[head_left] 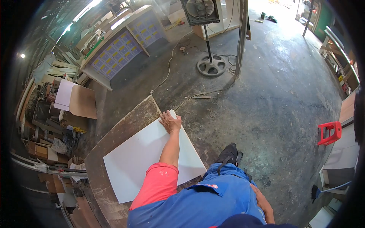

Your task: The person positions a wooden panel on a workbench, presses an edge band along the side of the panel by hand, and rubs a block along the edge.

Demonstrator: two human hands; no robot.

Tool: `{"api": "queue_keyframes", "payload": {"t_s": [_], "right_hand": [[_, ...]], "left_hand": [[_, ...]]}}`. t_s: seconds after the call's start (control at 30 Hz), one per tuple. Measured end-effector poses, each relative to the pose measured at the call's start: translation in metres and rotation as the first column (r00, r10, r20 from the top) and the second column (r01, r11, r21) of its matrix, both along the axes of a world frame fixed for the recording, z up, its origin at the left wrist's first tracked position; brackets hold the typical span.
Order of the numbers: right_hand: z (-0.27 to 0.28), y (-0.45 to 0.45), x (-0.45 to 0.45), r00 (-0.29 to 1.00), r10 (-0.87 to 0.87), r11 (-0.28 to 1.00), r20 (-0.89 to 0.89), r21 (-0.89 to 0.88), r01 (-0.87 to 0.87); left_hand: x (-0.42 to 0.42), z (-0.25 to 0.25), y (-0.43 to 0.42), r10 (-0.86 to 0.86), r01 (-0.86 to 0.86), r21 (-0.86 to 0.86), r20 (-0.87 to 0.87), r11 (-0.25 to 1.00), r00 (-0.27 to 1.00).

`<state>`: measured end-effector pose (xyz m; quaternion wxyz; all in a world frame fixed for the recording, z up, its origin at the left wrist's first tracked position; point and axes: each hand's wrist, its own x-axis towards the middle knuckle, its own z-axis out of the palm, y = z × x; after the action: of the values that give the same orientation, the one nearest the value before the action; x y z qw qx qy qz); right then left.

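Observation:
My left hand (170, 122) reaches out over the far corner of a white board (137, 157). Its thumb and fingers close around a small white end there, and I cannot make out whether that is the board's own corner or a separate piece. The board lies flat on a worn brown worktop (138, 117), its right edge near my body. Against the side of my blue apron (213, 201) rests my right hand (263, 201), fingers laid along the cloth and partly hidden, with nothing seen in it.
A fan on a round wheel-like base (211, 65) stands ahead, with cables (167, 72) trailing over the concrete floor. To the right is a red stool (329, 133). A cabinet with blue-and-yellow labelled panels (119, 55) stands back left. Wood scraps (62, 68) and boards crowd the left side.

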<state>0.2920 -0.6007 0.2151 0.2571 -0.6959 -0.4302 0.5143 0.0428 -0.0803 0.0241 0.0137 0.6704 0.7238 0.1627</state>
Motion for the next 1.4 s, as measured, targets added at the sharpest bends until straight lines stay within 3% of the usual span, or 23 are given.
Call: {"api": "queue_keyframes", "payload": {"t_s": [0.03,0.1,0.17,0.8,1.1,1.4], "right_hand": [[-0.016,-0.008,0.002,1.0,-0.004,1.0,0.001,-0.001,0.004],[-0.052,-0.023,0.006,0.998,0.061,0.985,0.016,0.16,-0.063],[-0.058,-0.029,0.008,0.999,0.047,0.988,0.001,0.144,-0.047],[-0.057,-0.027,0.008,0.999,0.051,0.99,0.001,0.129,-0.051],[-0.046,-0.023,0.006,0.999,0.042,0.992,0.004,0.119,-0.042],[-0.061,-0.03,0.007,0.997,-0.012,0.99,-0.071,0.138,0.022]], "left_hand": [[0.0,-0.001,0.0,0.0,0.0,0.005,-0.004,1.0,1.0],[0.0,-0.001,0.0,-0.001,0.001,0.003,-0.002,1.0,1.0],[0.0,-0.001,0.0,-0.001,0.001,0.002,-0.002,1.0,1.0],[0.0,0.001,-0.001,-0.007,0.006,-0.032,-0.028,0.999,1.0],[-0.002,-0.007,0.001,-0.003,0.005,0.028,-0.08,1.0,0.997],[-0.003,-0.007,0.003,-0.01,0.009,0.033,0.014,0.999,1.0]]}}
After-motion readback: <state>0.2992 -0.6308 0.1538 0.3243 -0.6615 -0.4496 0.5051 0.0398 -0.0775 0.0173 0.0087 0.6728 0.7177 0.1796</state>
